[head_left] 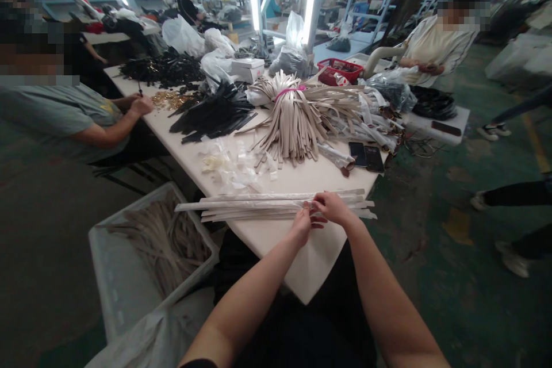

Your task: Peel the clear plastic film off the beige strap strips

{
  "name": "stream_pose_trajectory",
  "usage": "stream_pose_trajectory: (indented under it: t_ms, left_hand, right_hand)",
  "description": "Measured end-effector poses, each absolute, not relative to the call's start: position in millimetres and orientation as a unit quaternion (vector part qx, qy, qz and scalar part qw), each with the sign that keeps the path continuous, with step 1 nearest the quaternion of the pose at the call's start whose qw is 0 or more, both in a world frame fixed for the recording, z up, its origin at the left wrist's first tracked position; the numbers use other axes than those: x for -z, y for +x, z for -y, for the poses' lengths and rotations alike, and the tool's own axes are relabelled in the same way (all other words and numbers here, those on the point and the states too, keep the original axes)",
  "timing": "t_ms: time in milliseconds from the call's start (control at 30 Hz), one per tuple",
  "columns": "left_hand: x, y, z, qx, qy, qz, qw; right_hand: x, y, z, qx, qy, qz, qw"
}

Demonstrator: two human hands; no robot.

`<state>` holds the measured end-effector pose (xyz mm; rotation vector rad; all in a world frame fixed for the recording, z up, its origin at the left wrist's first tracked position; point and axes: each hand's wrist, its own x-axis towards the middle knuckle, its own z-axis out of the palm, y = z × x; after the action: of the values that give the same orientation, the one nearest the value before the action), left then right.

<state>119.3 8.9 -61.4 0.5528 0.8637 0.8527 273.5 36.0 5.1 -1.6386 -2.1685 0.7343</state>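
Several long flat pale strips, looking wrapped in thin white film, lie side by side across the near end of the table. Around their right half, my left hand has its thumb and fingers closed on one of them. Just to its right, my right hand is bent over the same strips with its fingertips pinched together, close to the left thumb. What exactly sits between the fingertips is too small to make out. Beyond the strips lie crumpled clear plastic scraps and a large bundle of beige straps tied with a pink band.
A white table narrows to a corner before me. On the left stands a plastic crate of beige straps. Black straps, two dark phones and a red basket are farther off. People sit at left and right.
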Motion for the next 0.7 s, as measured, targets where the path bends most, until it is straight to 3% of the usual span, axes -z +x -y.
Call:
stream_pose_trajectory:
  t_ms: [200,700]
  left_hand:
    - [57.6,115.3,-10.1,-0.398,0.265,-0.390,0.787]
    - [55.5,162.1,-6.6,-0.310,0.294,-0.386,0.817]
  right_hand:
    - [-5.7,298.3,-29.5,-0.274,-0.621,0.718,0.156]
    - [17.2,294.7,-19.9,-0.364,-0.643,0.605,0.297]
